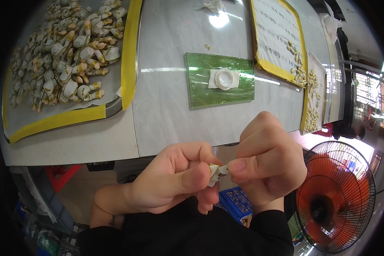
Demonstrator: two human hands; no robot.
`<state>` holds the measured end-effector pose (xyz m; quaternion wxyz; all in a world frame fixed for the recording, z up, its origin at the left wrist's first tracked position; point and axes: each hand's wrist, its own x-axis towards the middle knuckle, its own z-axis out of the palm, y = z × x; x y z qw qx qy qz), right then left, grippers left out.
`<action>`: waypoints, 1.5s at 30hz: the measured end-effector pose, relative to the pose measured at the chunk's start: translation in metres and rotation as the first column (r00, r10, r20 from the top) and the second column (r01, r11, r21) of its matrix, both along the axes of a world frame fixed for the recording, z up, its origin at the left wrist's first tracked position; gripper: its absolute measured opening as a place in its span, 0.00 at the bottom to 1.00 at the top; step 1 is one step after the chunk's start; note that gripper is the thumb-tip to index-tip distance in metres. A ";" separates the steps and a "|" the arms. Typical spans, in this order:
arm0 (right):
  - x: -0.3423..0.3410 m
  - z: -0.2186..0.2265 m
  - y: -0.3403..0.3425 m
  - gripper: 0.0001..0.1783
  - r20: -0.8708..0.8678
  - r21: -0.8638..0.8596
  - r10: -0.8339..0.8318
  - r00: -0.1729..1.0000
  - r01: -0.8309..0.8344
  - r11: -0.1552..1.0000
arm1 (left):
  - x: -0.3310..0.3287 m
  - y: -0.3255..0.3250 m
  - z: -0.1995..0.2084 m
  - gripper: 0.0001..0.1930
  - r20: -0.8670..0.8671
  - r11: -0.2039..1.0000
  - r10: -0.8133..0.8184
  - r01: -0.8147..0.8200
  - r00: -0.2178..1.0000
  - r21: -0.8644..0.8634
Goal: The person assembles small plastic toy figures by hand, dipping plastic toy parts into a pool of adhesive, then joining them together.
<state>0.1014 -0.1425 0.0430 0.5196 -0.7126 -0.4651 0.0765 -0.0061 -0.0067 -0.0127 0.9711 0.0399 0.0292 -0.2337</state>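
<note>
My left hand (168,181) pinches a small white figurine part with gold trim (212,174) between thumb and fingers, just off the table's front edge. Against its right side, my right hand (272,160) grips a tiny white piece (223,170) with thumb and bent forefinger. The two pieces meet or nearly meet; fingertips hide most of both. Beyond the hands lies a green glass slab (200,96), bearing a folded white cloth (212,79) and a small round white dish (224,79).
At the left, a yellow-taped tray (59,123) is heaped with white, gold-trimmed figurine parts. Another yellow-taped tray (273,73) and a narrow tray (304,113) hold tiny pieces at the right. A tiny gold-coloured piece (208,47) lies beyond the slab. An orange-bladed fan (335,196) stands at right.
</note>
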 end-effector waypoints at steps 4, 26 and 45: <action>-0.003 0.003 -0.001 0.13 0.012 -0.016 -0.039 0.999 0.039 0.999 | 0.002 0.000 0.004 0.14 -0.003 1.000 -0.015 0.015 1.000 -0.003; -0.008 0.002 -0.025 0.12 -0.044 0.203 -0.167 0.985 0.173 0.964 | 0.003 -0.007 0.019 0.24 0.027 0.859 0.271 -0.254 0.962 0.445; 0.052 -0.029 -0.063 0.06 0.143 -0.038 -0.529 0.836 0.539 0.841 | -0.003 -0.003 0.006 0.19 0.214 0.882 0.284 -0.343 0.934 0.323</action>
